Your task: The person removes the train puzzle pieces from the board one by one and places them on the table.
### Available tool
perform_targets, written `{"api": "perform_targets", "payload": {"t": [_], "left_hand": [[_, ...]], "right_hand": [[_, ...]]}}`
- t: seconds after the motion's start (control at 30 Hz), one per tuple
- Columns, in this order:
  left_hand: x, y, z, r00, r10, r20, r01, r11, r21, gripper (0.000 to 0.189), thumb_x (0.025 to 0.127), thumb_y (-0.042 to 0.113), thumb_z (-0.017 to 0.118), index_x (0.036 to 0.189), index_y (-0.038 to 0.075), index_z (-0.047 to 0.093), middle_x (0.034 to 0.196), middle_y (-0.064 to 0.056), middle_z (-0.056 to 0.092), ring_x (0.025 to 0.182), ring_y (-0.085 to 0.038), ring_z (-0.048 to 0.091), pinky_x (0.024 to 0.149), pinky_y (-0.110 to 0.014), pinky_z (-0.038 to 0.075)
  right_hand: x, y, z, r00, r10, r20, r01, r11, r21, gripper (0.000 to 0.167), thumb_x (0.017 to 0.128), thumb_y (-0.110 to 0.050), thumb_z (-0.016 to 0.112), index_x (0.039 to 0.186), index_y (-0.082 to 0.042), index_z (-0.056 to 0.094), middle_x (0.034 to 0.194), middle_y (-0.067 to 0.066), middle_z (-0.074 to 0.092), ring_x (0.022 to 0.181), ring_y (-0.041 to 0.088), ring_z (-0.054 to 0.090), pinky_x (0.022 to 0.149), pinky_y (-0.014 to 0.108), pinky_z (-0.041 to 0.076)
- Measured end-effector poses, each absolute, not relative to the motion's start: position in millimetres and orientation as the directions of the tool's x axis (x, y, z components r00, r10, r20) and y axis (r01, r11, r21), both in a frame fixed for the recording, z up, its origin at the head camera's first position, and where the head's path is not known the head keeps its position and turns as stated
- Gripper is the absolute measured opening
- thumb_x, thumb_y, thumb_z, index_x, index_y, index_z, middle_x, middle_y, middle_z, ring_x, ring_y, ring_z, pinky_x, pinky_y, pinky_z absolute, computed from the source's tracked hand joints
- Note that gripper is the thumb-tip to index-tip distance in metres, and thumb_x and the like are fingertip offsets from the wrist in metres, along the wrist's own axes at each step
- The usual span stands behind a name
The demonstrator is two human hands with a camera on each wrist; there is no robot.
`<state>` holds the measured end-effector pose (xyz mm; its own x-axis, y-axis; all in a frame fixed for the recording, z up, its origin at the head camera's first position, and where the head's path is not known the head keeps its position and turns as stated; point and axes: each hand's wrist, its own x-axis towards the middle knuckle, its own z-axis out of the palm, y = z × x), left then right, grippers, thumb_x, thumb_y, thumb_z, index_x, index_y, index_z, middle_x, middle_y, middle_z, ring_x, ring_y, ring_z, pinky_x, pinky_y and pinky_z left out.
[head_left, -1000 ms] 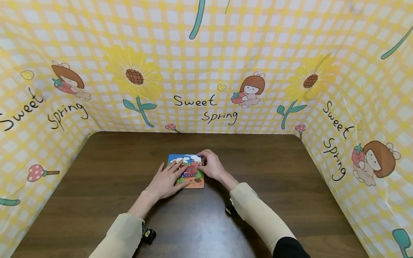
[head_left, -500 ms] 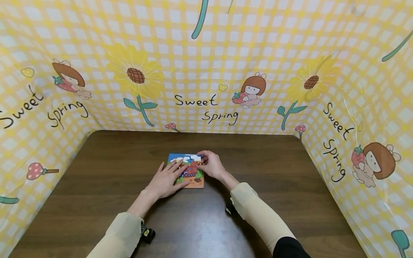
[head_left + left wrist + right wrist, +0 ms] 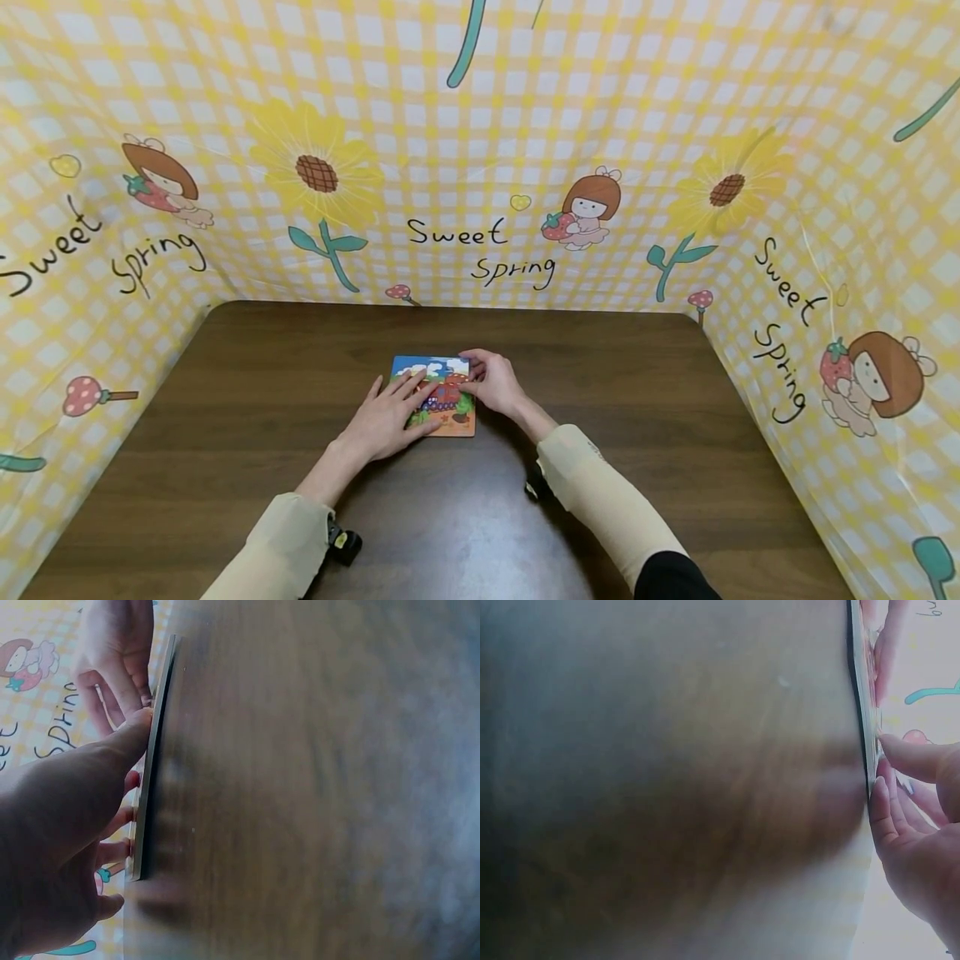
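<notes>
A thin square picture puzzle [image 3: 443, 424] lies flat on the table, printed with blue sky, white clouds, a red shape, green plants and orange ground. Across its left part my left hand [image 3: 384, 421] rests with spread, mostly straight fingers, covering some of the picture. My right hand [image 3: 495, 385] is at the upper right edge, thumb and fingers pinching a small thin puzzle piece [image 3: 905, 784], largely hidden by the fingers. From the left wrist view, the puzzle's side edge [image 3: 152, 761] shows low over the wood, with the left thumb on its near side.
The dark brown wooden table [image 3: 637, 400] extends around the puzzle on all sides. A yellow checked cloth [image 3: 465, 167] with flowers and "Sweet Spring" lettering stands up along the back and both sides.
The right hand's fingers have shifted slightly at the puzzle's upper right edge, and the dark gap there looks smaller. The left hand stays in place on the puzzle.
</notes>
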<state>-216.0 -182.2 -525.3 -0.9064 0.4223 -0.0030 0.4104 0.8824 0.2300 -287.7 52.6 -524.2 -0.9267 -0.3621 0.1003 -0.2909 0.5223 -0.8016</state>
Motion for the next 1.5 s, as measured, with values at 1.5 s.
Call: {"api": "perform_targets", "payload": {"t": [1.5], "left_hand": [[-214,-183,-524,-0.904,0.427,-0.005,0.411,0.875,0.257,0.073,0.109,0.055,0.062,0.170,0.018,0.045,0.181,-0.014,0.035,0.166,-0.043,0.036,0.134,-0.074,0.020]], "right_hand": [[-290,159,-520,-0.941,-0.339,-0.021,-0.124,0.401,-0.908,0.044,0.094,0.004,0.083,0.137,0.007,0.072,0.104,0.018,0.073,0.084,0.008,0.066,0.068,0.019,0.052]]}}
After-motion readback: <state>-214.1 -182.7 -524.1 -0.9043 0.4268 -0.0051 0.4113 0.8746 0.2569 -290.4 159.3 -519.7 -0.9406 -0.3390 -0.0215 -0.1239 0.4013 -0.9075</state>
